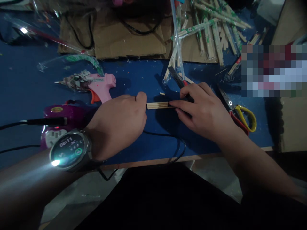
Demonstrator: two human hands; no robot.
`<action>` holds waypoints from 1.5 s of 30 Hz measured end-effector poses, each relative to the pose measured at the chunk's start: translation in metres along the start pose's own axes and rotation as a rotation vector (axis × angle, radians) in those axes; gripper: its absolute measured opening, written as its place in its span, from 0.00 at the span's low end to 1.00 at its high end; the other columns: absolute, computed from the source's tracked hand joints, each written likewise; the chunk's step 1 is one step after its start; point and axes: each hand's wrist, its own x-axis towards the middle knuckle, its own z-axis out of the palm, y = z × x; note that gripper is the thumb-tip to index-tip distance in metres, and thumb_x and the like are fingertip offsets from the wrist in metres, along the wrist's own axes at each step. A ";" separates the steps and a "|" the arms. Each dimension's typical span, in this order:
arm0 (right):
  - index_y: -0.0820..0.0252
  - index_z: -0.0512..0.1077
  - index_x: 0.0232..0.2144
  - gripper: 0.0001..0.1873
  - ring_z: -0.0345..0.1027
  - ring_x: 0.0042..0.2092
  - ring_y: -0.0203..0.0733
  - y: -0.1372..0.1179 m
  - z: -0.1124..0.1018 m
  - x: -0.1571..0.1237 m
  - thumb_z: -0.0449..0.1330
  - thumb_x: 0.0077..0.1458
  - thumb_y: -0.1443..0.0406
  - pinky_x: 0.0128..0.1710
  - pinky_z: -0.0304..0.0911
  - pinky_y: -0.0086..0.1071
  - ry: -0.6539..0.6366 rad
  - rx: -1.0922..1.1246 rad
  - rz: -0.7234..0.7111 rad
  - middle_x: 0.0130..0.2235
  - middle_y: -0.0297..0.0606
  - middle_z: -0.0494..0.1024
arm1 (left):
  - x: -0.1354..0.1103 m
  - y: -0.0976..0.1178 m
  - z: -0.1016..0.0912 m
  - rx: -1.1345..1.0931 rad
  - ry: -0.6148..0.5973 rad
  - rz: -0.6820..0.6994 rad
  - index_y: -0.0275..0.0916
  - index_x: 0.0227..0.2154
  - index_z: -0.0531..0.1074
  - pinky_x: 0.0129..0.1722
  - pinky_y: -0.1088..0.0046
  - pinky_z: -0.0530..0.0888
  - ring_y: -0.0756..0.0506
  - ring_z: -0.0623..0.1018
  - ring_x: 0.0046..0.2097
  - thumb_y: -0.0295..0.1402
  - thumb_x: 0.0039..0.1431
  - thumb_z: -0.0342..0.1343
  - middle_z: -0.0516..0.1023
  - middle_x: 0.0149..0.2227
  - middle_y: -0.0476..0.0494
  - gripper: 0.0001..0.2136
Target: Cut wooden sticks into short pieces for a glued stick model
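Left fist closed on the left end of a row of thin wooden sticks (157, 105); left hand (122, 119). Right hand (203, 107) has a dark-bladed cutter (176, 77) gripped, fingertips touching the sticks' right end. Sticks sit between the hands, over the blue tabletop (134, 147); can't tell if they touch it. Small offcut (162, 93) just far of them. Pink glue gun (102, 84) far-left, scissors (237, 110) right of right hand, wrapped chopsticks (211, 38) far right on cardboard.
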 end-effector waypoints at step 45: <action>0.57 0.85 0.52 0.15 0.72 0.54 0.60 0.002 0.000 0.000 0.59 0.73 0.68 0.54 0.72 0.56 0.023 0.025 -0.005 0.55 0.52 0.79 | -0.001 0.000 -0.002 -0.003 0.004 0.037 0.34 0.50 0.76 0.33 0.59 0.73 0.30 0.84 0.41 0.27 0.73 0.45 0.82 0.37 0.31 0.14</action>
